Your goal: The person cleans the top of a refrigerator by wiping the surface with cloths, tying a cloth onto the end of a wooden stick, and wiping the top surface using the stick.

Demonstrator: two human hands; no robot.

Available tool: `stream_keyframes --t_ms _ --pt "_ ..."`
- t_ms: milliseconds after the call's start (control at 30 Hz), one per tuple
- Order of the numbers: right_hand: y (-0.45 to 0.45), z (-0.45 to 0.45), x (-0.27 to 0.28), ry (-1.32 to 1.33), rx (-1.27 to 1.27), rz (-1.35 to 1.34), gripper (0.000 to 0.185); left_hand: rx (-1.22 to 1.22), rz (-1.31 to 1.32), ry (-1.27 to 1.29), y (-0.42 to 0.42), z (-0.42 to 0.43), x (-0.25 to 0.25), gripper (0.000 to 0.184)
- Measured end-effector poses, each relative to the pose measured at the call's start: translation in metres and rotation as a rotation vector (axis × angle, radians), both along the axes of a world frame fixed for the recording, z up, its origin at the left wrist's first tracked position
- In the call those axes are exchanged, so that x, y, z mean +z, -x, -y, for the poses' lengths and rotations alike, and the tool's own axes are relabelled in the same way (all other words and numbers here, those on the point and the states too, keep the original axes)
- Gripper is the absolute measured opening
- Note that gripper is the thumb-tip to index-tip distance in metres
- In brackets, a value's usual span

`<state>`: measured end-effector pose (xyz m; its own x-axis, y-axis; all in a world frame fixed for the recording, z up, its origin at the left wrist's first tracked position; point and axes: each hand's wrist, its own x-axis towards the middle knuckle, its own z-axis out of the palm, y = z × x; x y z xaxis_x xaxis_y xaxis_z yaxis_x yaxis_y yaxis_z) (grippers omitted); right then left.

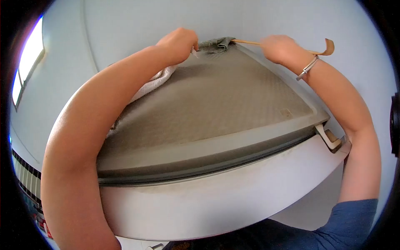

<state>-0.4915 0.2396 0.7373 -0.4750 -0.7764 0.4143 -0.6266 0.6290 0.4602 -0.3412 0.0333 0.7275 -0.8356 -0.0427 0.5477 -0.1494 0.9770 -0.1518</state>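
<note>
My left hand is closed on one end of a dark grey-green cloth at the back edge of a dusty, brownish appliance top. My right hand grips a thin wooden stick, whose tip touches the cloth; its curved end sticks out past my wrist. A metal bangle is on my right wrist. Beneath my left forearm lies a white cloth, partly hidden.
The appliance's white front curves toward me, with a hinge piece at its right corner. Pale walls meet behind the top. A bright window is at the far left.
</note>
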Motion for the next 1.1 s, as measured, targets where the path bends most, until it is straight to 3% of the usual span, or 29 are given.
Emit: stream_keyframes --t_ms 267,500,567,600,633,700,767,833,1000,1100 --pt "0.009 -0.01 0.008 -0.082 -0.092 0.03 0.02 -0.022 0.038 -0.042 0.002 0.009 0.002 0.037" --pt "0.008 -0.022 0.016 -0.077 -0.026 0.055 0.02 -0.023 0.142 -0.085 0.021 0.015 0.007 0.037" --pt "0.01 -0.025 0.016 -0.044 0.088 -0.019 0.017 -0.254 0.334 -0.151 0.026 0.022 0.022 0.037" --pt "0.006 -0.024 0.019 -0.05 0.086 -0.023 0.017 -0.255 0.418 -0.187 0.025 0.023 0.031 0.036" --pt "-0.074 -0.067 0.032 -0.037 0.012 -0.024 0.017 -0.275 0.4 -0.171 -0.047 -0.019 0.051 0.036" --pt "-0.093 -0.069 0.035 -0.022 -0.033 -0.001 0.017 -0.161 0.585 -0.2 -0.067 -0.028 0.072 0.034" --pt "-0.105 -0.069 0.038 -0.024 -0.164 0.004 0.016 -0.15 0.551 -0.191 -0.074 -0.023 0.084 0.033" --pt "-0.094 -0.064 0.04 -0.011 -0.136 0.003 0.016 -0.132 0.516 -0.167 -0.071 -0.014 0.092 0.032" --pt "-0.037 -0.049 0.033 -0.073 -0.146 0.125 0.016 -0.121 0.194 0.046 -0.025 -0.006 0.055 0.026" --pt "-0.055 -0.057 0.035 -0.117 -0.202 0.07 0.015 -0.108 0.357 -0.13 -0.035 -0.024 0.057 0.024"
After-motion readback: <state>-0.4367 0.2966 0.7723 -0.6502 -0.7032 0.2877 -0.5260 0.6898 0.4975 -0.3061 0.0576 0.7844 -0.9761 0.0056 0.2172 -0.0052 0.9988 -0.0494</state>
